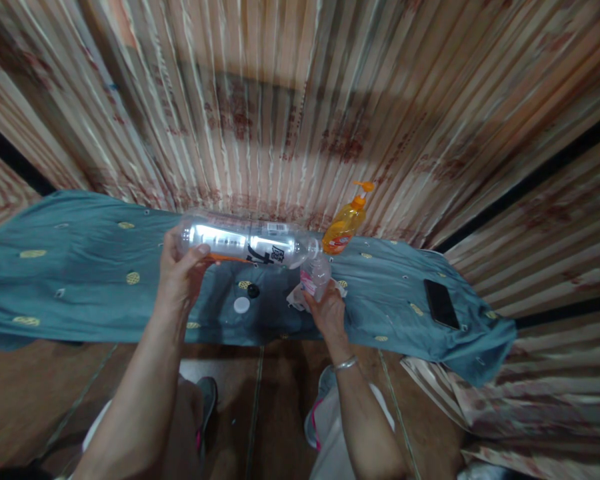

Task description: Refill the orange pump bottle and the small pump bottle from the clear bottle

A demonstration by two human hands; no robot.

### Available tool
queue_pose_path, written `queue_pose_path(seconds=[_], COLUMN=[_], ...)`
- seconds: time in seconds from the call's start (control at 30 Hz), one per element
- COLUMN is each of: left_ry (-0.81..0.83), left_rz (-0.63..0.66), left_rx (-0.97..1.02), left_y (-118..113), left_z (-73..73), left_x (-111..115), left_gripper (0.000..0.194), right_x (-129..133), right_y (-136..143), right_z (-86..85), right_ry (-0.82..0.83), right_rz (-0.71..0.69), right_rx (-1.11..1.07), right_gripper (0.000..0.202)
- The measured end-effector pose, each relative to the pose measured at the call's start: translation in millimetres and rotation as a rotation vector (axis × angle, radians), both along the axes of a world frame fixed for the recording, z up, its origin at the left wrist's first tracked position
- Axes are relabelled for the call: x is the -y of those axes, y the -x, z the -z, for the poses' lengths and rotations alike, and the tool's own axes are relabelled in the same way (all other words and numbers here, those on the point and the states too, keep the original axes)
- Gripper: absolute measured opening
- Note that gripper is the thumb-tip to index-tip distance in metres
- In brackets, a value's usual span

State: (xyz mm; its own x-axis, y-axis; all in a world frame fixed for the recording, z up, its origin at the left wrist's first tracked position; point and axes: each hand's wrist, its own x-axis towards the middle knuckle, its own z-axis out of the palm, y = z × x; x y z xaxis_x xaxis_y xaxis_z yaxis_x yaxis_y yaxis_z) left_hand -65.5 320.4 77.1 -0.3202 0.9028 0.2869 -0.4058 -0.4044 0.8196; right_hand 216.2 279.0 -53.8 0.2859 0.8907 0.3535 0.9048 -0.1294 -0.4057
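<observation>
A large clear plastic bottle [240, 243] with a silvery label and dark characters lies nearly level in the air, its neck pointing right. My left hand [183, 267] is wrapped around its base end. My right hand [326, 308] grips a small clear bottle [316, 275] with a pink label, its mouth close to the large bottle's neck. Whether the two mouths touch, I cannot tell. A crumpled whitish tissue or wrapper [297, 298] lies beneath the right hand. Between the hands, a white cap [241, 305] and a black cap [253, 291] rest on the cloth.
Behind the small bottle stands an orange pump bottle [344, 227]. A black phone [441, 303] lies at the right on the teal cloth [95, 267] covering the narrow table. Patterned curtains [260, 120] hang close behind and at both sides.
</observation>
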Motion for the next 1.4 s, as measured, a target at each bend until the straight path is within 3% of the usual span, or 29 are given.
queue_pose_path(seconds=[0.5,0.8,1.2,1.4], left_ry=[0.004,0.016,-0.027,-0.06], left_rz=[0.01,0.003,0.018,0.021], left_rx=[0.008,0.023,0.018,0.046], left_y=[0.4,-0.6,1.6,4.0], left_z=[0.3,-1.5,1.9,6.9], left_x=[-1.2,0.1,-2.3,-8.3], left_gripper=[0.058,0.057,0.054,0.052], right_x=[-1.0,1.3,-1.3,-1.0], right_y=[-1.8,0.3,-2.7,-2.4], right_z=[9.3,-3.5,10.3,7.2], right_ry=[-0.139,0.002,-0.107,-0.085], right_rz=[0.003,0.007,0.005,0.006], right_rx=[0.002,-0.014,0.012,0.004], right_gripper=[0.066,0.066,0.065,0.064])
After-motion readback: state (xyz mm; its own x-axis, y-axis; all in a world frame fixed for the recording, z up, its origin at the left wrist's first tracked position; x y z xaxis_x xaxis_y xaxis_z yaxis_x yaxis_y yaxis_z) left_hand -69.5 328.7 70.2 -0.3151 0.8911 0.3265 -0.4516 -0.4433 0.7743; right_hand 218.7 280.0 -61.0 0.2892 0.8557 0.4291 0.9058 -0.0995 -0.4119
